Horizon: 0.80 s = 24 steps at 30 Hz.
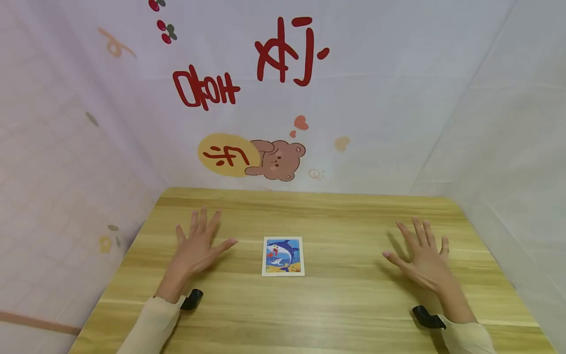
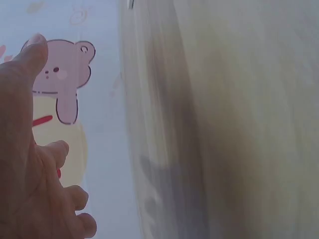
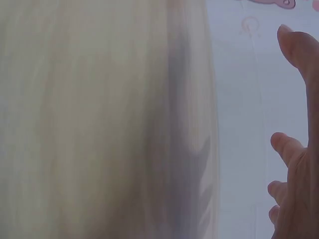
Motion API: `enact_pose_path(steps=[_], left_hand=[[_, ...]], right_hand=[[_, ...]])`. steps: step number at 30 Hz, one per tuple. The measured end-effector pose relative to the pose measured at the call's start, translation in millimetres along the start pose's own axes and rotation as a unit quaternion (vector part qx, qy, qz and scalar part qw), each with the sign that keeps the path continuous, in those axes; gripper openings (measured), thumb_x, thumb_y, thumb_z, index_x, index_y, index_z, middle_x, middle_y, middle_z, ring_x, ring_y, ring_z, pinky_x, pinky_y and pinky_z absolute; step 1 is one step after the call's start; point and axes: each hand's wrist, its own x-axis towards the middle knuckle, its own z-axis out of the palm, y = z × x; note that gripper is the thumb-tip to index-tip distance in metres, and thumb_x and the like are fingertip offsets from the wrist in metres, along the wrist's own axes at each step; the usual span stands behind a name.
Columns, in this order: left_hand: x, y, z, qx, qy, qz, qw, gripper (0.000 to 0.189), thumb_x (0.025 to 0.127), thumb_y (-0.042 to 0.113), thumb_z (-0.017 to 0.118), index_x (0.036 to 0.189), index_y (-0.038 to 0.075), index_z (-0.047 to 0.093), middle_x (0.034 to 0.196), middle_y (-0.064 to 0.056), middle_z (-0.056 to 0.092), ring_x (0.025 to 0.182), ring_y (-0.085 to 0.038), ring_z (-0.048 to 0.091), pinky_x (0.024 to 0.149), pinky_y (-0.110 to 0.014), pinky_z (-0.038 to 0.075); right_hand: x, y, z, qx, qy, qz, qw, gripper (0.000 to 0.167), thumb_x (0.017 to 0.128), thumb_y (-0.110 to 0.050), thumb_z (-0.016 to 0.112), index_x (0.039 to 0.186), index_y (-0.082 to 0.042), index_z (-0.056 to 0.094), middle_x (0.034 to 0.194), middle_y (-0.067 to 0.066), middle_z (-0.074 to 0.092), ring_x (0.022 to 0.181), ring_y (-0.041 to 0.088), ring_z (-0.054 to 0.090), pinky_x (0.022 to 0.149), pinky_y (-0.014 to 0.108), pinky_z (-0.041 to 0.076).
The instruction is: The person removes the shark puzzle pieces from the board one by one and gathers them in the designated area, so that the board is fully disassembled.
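Note:
A small picture puzzle (image 1: 283, 256) in a white frame lies flat near the middle of the wooden table. It shows a blue and white whale or dolphin over a sandy sea floor. To its left, my left hand (image 1: 197, 250) is spread palm down with nothing in its grasp. My right hand (image 1: 422, 260) is likewise spread, farther off on the right side, and holds nothing. Neither hand touches the puzzle. Each wrist view shows its own hand, left (image 2: 35, 164) and right (image 3: 299, 184), with fingers apart and a shadow on the wood.
The wooden tabletop (image 1: 336, 305) reaches back to a white cloth wall (image 1: 380, 98) printed with a bear (image 1: 280, 160) and red characters. Similar cloth hangs on both sides. Black wrist-camera mounts (image 1: 192, 299) stick out beside the cuffs.

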Motion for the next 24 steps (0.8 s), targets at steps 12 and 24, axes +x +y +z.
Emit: enact_pose_path(steps=[12,24], left_hand=[[13.5,31.5,12.0,-0.013,0.005,0.032,0.9994,0.1,0.09,0.079,0.052,0.166,0.021,0.021,0.172,-0.023,0.008,0.16,-0.044,0.004,0.118,-0.079,0.004],[17.6,53.9,27.1,-0.03,-0.008,0.042,0.9986,0.1,0.089,0.081,0.051,0.166,0.024,0.02,0.17,-0.019,0.021,0.156,-0.041,0.026,0.123,-0.072,0.013]], right_hand=[[29.3,-40,20,0.031,-0.005,-0.025,0.9992,0.088,0.095,-0.061,0.062,0.166,-0.034,0.016,0.175,0.008,-0.005,0.16,0.041,-0.003,0.115,0.079,-0.014],[47.7,-81,36,0.058,-0.024,-0.044,0.9971,0.088,0.094,-0.063,0.062,0.165,-0.035,0.018,0.175,0.007,0.005,0.161,0.038,0.003,0.119,0.074,-0.004]])
